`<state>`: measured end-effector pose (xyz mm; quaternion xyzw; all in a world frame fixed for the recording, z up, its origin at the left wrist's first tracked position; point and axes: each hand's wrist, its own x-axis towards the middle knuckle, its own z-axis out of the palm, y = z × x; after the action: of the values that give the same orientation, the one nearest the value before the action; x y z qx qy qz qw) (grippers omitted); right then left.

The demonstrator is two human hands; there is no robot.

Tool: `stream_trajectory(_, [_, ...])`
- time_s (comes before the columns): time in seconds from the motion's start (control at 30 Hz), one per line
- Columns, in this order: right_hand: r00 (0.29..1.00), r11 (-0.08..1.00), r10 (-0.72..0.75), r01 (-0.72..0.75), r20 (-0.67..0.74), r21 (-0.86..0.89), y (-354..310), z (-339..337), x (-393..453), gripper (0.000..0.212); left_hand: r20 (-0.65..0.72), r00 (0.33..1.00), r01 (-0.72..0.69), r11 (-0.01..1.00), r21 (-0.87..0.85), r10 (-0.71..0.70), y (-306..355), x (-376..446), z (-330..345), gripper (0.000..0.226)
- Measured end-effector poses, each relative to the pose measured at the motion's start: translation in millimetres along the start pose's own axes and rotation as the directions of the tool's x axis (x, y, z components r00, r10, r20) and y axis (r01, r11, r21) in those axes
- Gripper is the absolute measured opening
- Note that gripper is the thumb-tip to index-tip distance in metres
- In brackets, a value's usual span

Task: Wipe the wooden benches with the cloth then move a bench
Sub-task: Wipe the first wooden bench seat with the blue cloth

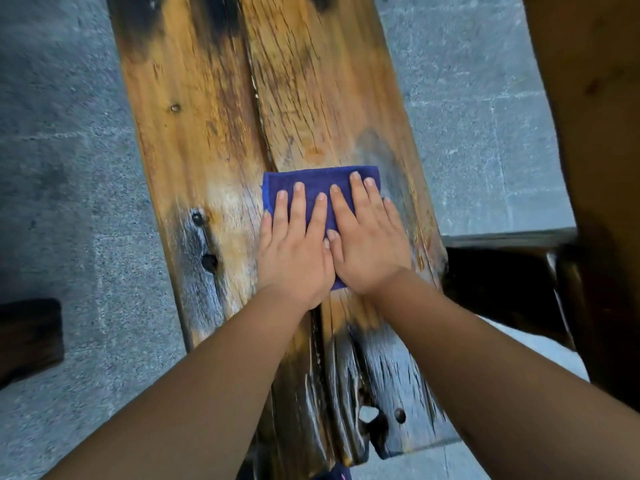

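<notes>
Head cam: both hands, left hand [294, 247] and right hand [367, 244], press flat, fingers straight, on the blue cloth [311, 183] mid-wipe on the wooden bench [194, 133]; next push probably goes far.

**Grey stone floor, dark wood at the edges**

The floor [69, 168] is grey, speckled stone or concrete laid in blocks, with pale joint lines crossing the left side and the upper right of the frame. At the right edge a broad slab of brown wooden furniture [595, 116] runs from the top downward, and below it, at mid right, sits a darker, glossy wooden piece [502, 285]. At the lower left edge a dark wooden block [29, 337] juts in over the floor. The light is soft and even, with faint sheen on the dark wood.
</notes>
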<state>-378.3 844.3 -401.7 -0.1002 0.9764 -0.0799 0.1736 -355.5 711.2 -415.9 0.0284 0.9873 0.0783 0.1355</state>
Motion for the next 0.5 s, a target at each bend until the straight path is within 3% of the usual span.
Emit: stream_trajectory(0.5, [0.994, 0.994, -0.103, 0.102, -0.041, -0.034, 0.5, -39.5, 132.8, 0.066, -0.084, 0.995, 0.047, 0.998, -0.038, -0.050, -29.2, 118.2, -27.4, 0.061])
